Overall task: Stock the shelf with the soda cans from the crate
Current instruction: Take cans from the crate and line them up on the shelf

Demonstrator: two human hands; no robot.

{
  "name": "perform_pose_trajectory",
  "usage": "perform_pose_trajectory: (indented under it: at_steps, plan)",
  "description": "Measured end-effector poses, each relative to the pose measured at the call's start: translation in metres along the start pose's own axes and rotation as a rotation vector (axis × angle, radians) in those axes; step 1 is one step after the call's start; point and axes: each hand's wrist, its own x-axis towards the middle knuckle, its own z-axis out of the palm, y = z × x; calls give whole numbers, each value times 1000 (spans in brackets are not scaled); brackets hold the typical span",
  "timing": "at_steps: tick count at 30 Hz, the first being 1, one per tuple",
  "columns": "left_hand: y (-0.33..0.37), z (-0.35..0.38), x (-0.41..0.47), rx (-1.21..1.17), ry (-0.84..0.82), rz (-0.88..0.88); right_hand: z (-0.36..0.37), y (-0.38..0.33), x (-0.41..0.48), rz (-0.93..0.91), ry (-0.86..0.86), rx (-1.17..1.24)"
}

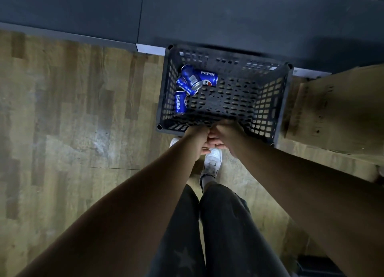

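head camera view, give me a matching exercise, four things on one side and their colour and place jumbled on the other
Things:
1. soda cans
2. crate
3. cardboard box
4. shoe

Colour and place:
a. white, on the wooden floor just below the hands
b. blue, lying on their sides along the left of the crate's bottom
c. black, perforated, standing on the floor
d. brown, just right of the crate

Pairs: 1-b, 2-c, 3-d, 4-a

Left hand (197, 140) and right hand (225, 136) touching, both gripping near rim of black crate (270, 102). Blue Pepsi cans (192, 83) lie in its far-left corner. Cardboard box (332, 110) just right, on wooden floor (72, 110).
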Motion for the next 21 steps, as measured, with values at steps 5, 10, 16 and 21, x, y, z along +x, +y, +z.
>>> perform_pose_trajectory:
  at_steps: [5, 10, 16, 21]
  plan:
    - [0, -14, 12, -14, -11, 9, 4, -3, 12, 36, -97, -51]
    - [0, -26, 27, -4, 0, -4, 15, 0, 27, 38, -88, 1]
    - [-2, -35, 49, 19, 16, -11, 24, 3, 53, 75, -66, -17]
    - [-5, -42, 73, 75, 44, -16, 26, 12, 81, 64, -53, -110]
